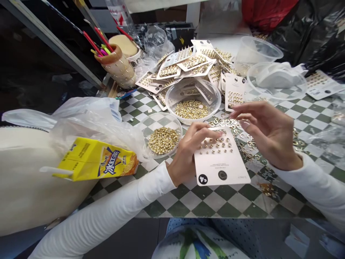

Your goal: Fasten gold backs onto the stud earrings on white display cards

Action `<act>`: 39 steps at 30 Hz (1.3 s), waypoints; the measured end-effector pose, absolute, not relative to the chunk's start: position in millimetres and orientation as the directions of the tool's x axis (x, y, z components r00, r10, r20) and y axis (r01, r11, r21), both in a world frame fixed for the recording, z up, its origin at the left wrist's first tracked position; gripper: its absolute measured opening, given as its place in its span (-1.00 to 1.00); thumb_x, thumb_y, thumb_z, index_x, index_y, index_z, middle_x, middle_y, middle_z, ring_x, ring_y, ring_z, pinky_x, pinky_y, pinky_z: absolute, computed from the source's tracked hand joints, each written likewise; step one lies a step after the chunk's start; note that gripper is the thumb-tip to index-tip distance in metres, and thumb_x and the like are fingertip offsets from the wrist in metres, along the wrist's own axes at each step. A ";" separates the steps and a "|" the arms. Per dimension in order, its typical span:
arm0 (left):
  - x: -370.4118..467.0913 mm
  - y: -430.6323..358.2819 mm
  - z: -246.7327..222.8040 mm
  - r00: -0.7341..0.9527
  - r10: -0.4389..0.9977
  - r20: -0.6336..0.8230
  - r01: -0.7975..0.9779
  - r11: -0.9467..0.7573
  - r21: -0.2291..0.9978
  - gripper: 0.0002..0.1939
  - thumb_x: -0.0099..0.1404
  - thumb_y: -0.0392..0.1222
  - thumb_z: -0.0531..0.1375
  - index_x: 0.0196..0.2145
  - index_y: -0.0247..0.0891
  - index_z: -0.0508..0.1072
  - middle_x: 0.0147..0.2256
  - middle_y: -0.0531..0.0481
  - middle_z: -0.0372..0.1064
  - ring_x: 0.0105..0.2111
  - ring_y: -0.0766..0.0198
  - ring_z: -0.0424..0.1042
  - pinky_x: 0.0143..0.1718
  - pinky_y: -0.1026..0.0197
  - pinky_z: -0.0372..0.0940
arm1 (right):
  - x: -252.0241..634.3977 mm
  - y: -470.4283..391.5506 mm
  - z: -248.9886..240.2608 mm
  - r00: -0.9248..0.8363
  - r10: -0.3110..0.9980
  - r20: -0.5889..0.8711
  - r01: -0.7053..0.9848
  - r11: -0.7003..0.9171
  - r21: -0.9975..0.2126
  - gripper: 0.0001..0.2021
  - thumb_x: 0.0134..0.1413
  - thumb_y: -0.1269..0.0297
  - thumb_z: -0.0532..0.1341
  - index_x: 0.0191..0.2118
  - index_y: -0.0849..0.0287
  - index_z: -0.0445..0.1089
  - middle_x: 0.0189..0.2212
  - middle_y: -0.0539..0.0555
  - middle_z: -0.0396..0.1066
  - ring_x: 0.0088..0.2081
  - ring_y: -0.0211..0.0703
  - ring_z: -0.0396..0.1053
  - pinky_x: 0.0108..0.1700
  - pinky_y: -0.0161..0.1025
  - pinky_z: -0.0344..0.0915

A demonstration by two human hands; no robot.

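Note:
My left hand (185,153) grips a white earring card (219,163) by its left side, with its fingers over the top edge. Rows of small gold stud earrings are set in the card, and a black round "4" mark shows near its lower corner. To the right of the card my right hand (273,135) hovers with bent fingers, thumb and forefinger apart, and nothing visible between them. Loose gold hoop-like pieces (241,135) lie on the table below it. Left of the card stand a shallow lid of gold studs (163,140) and a clear bowl of gold pieces (192,109).
Filled earring cards (195,61) are heaped at the back. Clear plastic tubs (258,50) stand behind my right hand. A yellow drink carton (97,160) lies on a plastic bag at the left, near a pen cup (117,68). The table (205,205) has a checkered top.

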State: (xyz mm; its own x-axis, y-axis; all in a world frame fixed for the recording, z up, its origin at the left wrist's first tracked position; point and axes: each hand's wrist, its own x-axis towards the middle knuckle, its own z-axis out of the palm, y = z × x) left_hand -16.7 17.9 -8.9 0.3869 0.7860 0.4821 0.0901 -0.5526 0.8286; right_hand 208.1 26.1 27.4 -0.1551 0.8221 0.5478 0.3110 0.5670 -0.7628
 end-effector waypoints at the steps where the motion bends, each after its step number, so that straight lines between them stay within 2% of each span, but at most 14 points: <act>1: -15.7 16.5 -6.9 0.397 0.817 0.418 0.006 -0.458 0.889 -0.70 0.29 -0.14 0.38 -0.03 -0.13 0.51 -0.02 -0.12 0.39 0.04 0.06 0.45 -0.11 0.07 0.43 | 209.0 27.5 26.1 -0.152 0.749 0.645 0.331 0.653 -0.681 -0.58 0.20 0.50 0.25 0.10 -0.06 0.51 -0.10 0.07 0.52 -0.08 -0.02 0.54 -0.05 0.03 0.56; 3: -12.9 13.6 -3.2 0.463 0.848 0.257 -0.164 -0.203 0.965 -0.64 0.21 -0.06 0.43 -0.05 -0.11 0.53 -0.03 -0.09 0.44 -0.07 0.12 0.49 -0.13 0.10 0.41 | 212.4 29.9 25.3 -0.175 0.518 0.837 0.364 0.824 -0.434 -0.52 0.12 0.51 0.27 0.13 -0.07 0.48 -0.22 0.07 0.49 -0.23 -0.04 0.52 -0.26 0.00 0.52; 5: -9.1 11.2 -0.8 0.495 0.865 0.075 -0.326 0.105 0.939 -0.70 0.25 0.02 0.39 -0.11 -0.11 0.54 -0.03 -0.06 0.48 -0.16 0.20 0.48 -0.15 0.13 0.38 | 216.5 30.6 27.3 -0.251 0.298 0.921 0.377 0.906 -0.191 -0.49 0.03 0.49 0.31 0.13 -0.01 0.46 -0.35 0.04 0.47 -0.35 -0.07 0.47 -0.39 -0.04 0.44; 7: -5.2 9.8 0.3 0.520 0.852 -0.059 -0.422 0.316 0.849 -0.71 0.21 0.00 0.43 -0.18 -0.11 0.53 -0.13 0.00 0.49 -0.22 0.26 0.45 -0.15 0.17 0.35 | 219.0 29.1 30.6 -0.379 0.291 0.879 0.425 0.898 -0.114 -0.54 -0.04 0.42 0.42 0.04 0.00 0.47 -0.37 0.03 0.48 -0.35 -0.06 0.45 -0.34 -0.02 0.42; 10: -1.3 9.3 -0.3 0.544 0.824 -0.162 -0.464 0.455 0.760 -0.73 0.20 -0.04 0.44 -0.21 -0.14 0.52 -0.17 -0.01 0.48 -0.19 0.24 0.43 -0.11 0.15 0.34 | 217.5 26.0 32.9 -0.479 0.347 0.806 0.518 0.853 -0.060 -0.64 -0.05 0.35 0.50 -0.10 -0.02 0.49 -0.36 0.02 0.50 -0.34 -0.06 0.45 -0.29 -0.01 0.41; 13: -0.4 9.3 -2.1 0.556 0.805 -0.208 -0.488 0.519 0.702 -0.78 0.25 -0.07 0.41 -0.19 -0.15 0.55 -0.17 -0.01 0.48 -0.15 0.23 0.42 -0.07 0.13 0.34 | 213.2 25.8 29.4 -0.484 0.354 0.800 0.553 0.833 -0.034 -0.61 -0.06 0.39 0.52 -0.09 0.00 0.50 -0.36 0.04 0.50 -0.35 -0.06 0.44 -0.30 -0.02 0.39; 19: -0.7 8.2 -3.7 0.571 0.782 -0.250 -0.516 0.578 0.632 -0.78 0.26 -0.08 0.43 -0.16 -0.16 0.61 -0.19 -0.01 0.48 -0.16 0.29 0.42 -0.09 0.20 0.34 | 213.2 28.1 20.8 -0.448 0.373 0.812 0.562 0.825 -0.069 -0.62 -0.01 0.45 0.49 -0.10 -0.08 0.51 -0.34 0.00 0.54 -0.32 -0.07 0.46 -0.28 -0.05 0.36; 24: -0.9 9.2 -3.8 0.550 0.786 -0.281 -0.516 0.585 0.626 -0.76 0.23 -0.06 0.44 -0.18 -0.17 0.60 -0.18 -0.03 0.49 -0.16 0.24 0.43 -0.05 0.13 0.36 | 212.7 28.7 19.4 -0.486 0.363 0.795 0.573 0.819 -0.024 -0.74 0.02 0.38 0.50 -0.24 -0.11 0.50 -0.28 -0.04 0.58 -0.26 -0.06 0.47 -0.23 -0.03 0.34; 31: -2.2 11.7 -1.9 0.535 0.788 -0.305 -0.519 0.592 0.617 -0.77 0.22 -0.09 0.45 -0.20 -0.19 0.60 -0.21 0.00 0.51 -0.18 0.26 0.46 -0.06 0.13 0.35 | 207.5 26.0 21.0 -0.478 0.417 0.773 0.617 0.786 -0.043 -0.74 0.08 0.40 0.46 -0.19 -0.11 0.48 -0.28 -0.01 0.56 -0.25 -0.05 0.46 -0.23 -0.04 0.31; 39: -2.5 11.2 -1.4 0.548 0.794 -0.262 -0.529 0.572 0.627 -0.74 0.19 -0.07 0.48 -0.21 -0.21 0.62 -0.23 0.03 0.54 -0.20 0.31 0.51 -0.04 0.17 0.38 | 201.2 21.3 28.3 -0.614 0.360 0.702 0.628 0.762 0.158 -0.79 0.19 0.43 0.39 -0.17 0.01 0.40 -0.28 0.01 0.60 -0.24 -0.06 0.52 -0.16 -0.03 0.33</act>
State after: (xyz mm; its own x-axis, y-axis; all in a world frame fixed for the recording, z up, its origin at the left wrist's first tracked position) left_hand -2.5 11.2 -1.4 0.5479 0.7945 -0.2619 -0.5290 0.5716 0.6273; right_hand 201.2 21.3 28.3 -0.6137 0.3603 0.7025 0.6278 0.7623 0.1575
